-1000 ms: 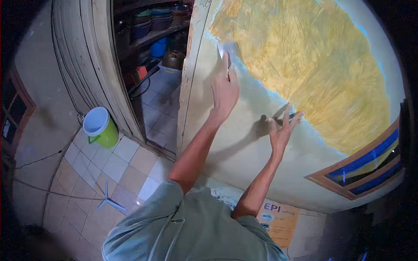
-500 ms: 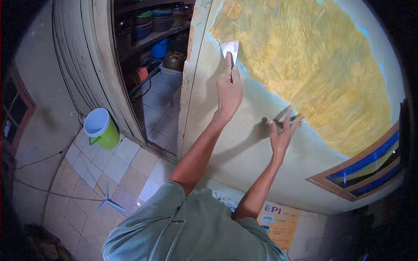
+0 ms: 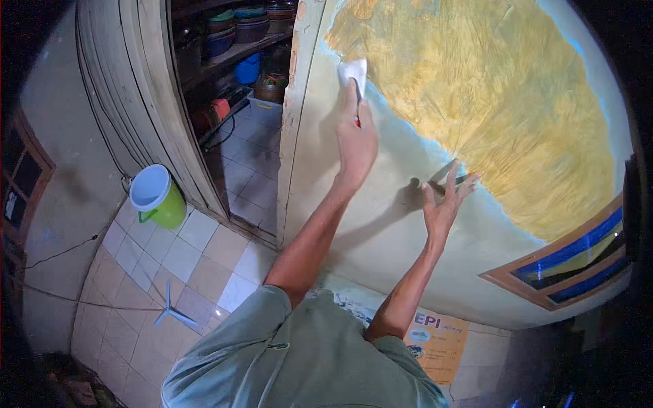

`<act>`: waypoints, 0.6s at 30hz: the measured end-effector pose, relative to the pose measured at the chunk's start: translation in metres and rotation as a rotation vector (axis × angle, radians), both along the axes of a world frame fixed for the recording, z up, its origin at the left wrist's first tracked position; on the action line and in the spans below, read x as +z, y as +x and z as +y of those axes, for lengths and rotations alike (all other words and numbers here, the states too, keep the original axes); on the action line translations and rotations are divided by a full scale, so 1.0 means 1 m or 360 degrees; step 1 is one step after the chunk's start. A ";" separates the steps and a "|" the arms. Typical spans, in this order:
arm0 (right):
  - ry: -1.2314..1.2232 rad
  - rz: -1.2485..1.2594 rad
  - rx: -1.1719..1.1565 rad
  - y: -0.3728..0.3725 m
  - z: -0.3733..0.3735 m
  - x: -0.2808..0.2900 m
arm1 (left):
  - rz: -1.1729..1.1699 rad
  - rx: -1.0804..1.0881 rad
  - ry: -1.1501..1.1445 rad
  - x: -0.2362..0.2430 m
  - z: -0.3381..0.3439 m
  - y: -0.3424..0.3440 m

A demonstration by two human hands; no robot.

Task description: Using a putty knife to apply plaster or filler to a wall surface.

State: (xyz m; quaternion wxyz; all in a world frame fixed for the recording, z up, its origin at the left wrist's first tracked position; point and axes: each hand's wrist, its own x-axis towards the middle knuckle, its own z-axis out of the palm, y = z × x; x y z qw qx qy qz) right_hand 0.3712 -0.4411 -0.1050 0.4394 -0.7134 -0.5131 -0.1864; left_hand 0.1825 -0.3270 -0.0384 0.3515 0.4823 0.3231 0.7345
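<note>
My left hand (image 3: 357, 146) is closed around the handle of a putty knife (image 3: 352, 71), its index finger stretched along it toward the blade. The pale, slightly blurred blade lies at the lower left edge of a large golden-brown patch (image 3: 435, 75) on the wall, rimmed by a ragged light-blue line. Lower and to the right, my right hand (image 3: 443, 204) has its fingers spread, with the fingertips at the patch's lower edge. A dark streak shows between those fingers, and I cannot tell if it is only shadow.
A doorway on the left opens on shelves of stacked bowls (image 3: 253, 28). A green bucket (image 3: 160, 197) and a light-blue three-armed object (image 3: 170, 309) are on the tiled floor (image 3: 197, 231). At right is a wood-framed window (image 3: 520, 282); low down hangs an orange poster (image 3: 445, 347).
The view has shifted slightly. The putty knife's blade looks blurred and tilted differently at the patch's edge. My right hand keeps nearly the same place, fingers spread.
</note>
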 end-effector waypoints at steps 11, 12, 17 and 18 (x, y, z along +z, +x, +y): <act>-0.0021 0.0122 -0.0064 -0.012 -0.003 -0.004 | 0.0039 -0.0252 0.0169 -0.013 0.002 0.010; 0.0002 0.0084 -0.0027 -0.011 -0.003 -0.005 | 0.0053 -0.0136 0.0218 -0.010 0.010 0.007; -0.0011 0.0075 -0.0047 -0.011 -0.002 -0.008 | 0.0244 -0.0579 -0.0176 -0.019 -0.030 0.008; 0.0014 0.0006 -0.0047 -0.015 0.002 -0.007 | 0.0039 -0.0353 0.0193 -0.039 -0.021 0.025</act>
